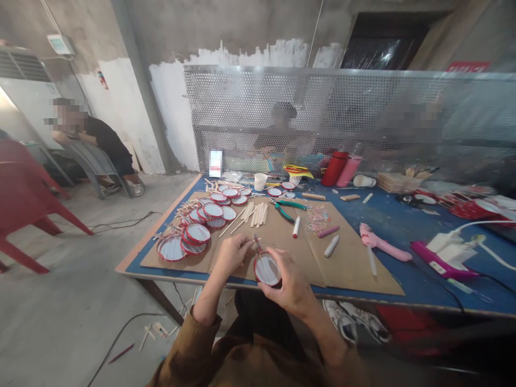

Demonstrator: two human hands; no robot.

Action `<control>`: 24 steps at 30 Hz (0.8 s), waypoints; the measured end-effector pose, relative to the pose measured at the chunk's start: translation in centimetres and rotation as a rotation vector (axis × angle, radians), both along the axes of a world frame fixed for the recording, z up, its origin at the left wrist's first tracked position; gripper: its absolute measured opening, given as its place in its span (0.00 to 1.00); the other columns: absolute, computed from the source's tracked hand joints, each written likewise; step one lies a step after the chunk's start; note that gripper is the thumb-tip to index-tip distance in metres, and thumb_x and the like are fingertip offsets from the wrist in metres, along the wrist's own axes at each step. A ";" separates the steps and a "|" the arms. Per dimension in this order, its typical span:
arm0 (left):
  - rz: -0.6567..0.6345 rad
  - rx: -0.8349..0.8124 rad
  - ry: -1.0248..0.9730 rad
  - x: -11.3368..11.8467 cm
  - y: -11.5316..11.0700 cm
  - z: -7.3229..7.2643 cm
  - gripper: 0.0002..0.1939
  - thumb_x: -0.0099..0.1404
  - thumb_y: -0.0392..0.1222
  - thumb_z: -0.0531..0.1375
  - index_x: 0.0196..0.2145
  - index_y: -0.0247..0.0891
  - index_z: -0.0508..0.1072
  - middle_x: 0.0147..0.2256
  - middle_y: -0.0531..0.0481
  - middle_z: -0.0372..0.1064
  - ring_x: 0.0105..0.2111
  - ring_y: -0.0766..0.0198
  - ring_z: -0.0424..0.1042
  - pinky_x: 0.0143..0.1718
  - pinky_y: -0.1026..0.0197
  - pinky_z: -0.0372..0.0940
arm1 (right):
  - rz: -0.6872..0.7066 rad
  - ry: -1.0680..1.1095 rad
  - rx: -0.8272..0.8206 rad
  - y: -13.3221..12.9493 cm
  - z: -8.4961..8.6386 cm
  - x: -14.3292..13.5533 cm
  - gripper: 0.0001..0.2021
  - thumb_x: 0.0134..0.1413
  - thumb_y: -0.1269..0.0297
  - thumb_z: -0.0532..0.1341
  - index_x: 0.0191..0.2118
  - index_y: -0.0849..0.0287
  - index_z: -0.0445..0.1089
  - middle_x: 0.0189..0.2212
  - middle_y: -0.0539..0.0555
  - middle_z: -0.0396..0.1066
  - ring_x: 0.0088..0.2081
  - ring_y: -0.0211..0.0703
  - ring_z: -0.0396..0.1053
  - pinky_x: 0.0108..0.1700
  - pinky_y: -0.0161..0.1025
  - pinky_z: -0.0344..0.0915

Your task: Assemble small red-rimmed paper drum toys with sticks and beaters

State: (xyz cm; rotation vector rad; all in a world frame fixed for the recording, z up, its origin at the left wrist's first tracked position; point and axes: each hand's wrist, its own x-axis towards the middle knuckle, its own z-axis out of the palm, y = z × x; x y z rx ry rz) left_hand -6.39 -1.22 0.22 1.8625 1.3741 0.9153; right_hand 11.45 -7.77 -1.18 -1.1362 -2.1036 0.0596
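Observation:
My right hand (292, 279) grips a small red-rimmed round drum (266, 269) with a pale face, thumb and fingers around its edge, above the front edge of the table. A narrow stick stands up from the drum's far rim. Beside that stick, my left hand (236, 255) is closed in a pinch; what its fingers hold is too small to make out. Several similar drums (197, 233) lie overlapping to the left, sticks pointing outward. Loose flat wooden sticks (258, 215) lie beyond my hands on the cardboard (306, 263).
Green-handled pliers (291, 204), a white marker (296, 227) and a pile of thin pink strings (317, 217) lie on the cardboard. A pink glue gun (385, 244) and purple power strip (443, 263) are at right. Bottles (334, 167) stand before the perforated metal screen (242, 107).

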 end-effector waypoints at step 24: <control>0.018 -0.012 0.017 0.0 -0.1 0.1 0.14 0.63 0.45 0.52 0.25 0.36 0.69 0.20 0.54 0.68 0.15 0.71 0.62 0.19 0.69 0.54 | 0.002 0.000 0.023 -0.1 0.3 -0.1 0.33 0.45 0.66 0.63 0.58 0.59 0.53 0.49 0.62 0.64 0.51 0.55 0.63 0.51 0.53 0.64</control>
